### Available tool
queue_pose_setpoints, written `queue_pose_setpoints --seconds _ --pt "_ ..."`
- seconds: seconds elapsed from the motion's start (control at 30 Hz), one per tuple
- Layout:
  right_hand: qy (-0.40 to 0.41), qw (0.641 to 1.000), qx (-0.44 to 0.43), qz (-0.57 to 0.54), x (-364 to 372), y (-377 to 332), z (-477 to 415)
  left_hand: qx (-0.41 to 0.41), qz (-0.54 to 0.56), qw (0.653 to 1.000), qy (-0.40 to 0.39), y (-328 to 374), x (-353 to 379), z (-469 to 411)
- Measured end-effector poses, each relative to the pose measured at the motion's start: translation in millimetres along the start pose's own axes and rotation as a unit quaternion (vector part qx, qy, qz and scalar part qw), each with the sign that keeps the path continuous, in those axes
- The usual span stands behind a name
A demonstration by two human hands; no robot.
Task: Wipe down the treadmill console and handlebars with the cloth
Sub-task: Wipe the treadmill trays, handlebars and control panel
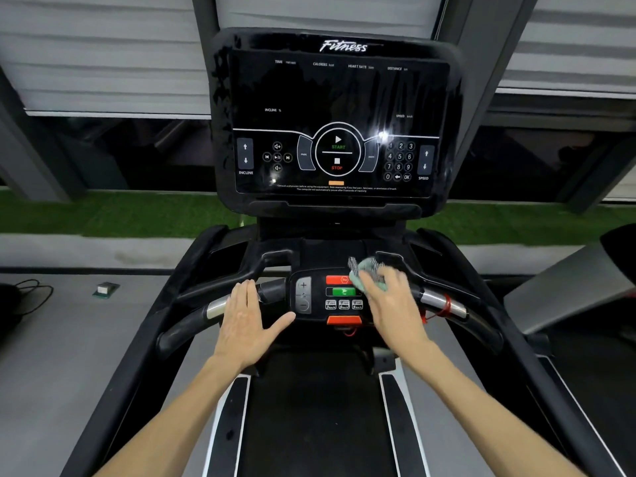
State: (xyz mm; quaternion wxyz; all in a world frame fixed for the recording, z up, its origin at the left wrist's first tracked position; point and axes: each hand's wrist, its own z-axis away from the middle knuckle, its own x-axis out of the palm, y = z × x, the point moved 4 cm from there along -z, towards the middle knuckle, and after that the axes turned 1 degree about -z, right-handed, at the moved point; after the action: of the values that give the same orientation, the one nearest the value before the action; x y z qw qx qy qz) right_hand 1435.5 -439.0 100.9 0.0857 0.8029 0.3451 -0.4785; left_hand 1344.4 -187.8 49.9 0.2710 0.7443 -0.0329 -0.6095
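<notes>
Right hand (390, 301) hides most of blurred cloth (365, 270)

Right hand (389, 301) presses cloth (365, 274) on console (339, 297) — left hand (249, 318) flat.

I count two hands, my left hand (246, 325) and right hand (392, 304), one cloth (364, 271), one console (339, 98), two handlebars (187, 325), one small box (105, 289).
</notes>
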Motion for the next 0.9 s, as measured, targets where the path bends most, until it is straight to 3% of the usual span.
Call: queue_pose_setpoints --seconds 0.13,0.33,0.53,0.73,0.9 --pt "-0.046 0.997 -0.069 -0.005 1 -7 30 0.000 0.002 1.000 0.006 3 1 1" --pt "0.018 1.000 0.015 0.009 -5 14 3 0.001 0.004 1.000 0.007 4 -1 2" --pt "-0.053 0.997 -0.064 0.005 -1 7 48 -0.006 0.007 1.000 -0.001 9 -4 4" --pt "0.025 0.999 0.043 0.006 -4 22 29 -0.016 -0.005 1.000 -0.012 -1 -1 -2" --pt "-0.036 0.998 -0.040 -0.009 6 4 65 -0.017 -0.009 1.000 -0.012 0 0 -1"
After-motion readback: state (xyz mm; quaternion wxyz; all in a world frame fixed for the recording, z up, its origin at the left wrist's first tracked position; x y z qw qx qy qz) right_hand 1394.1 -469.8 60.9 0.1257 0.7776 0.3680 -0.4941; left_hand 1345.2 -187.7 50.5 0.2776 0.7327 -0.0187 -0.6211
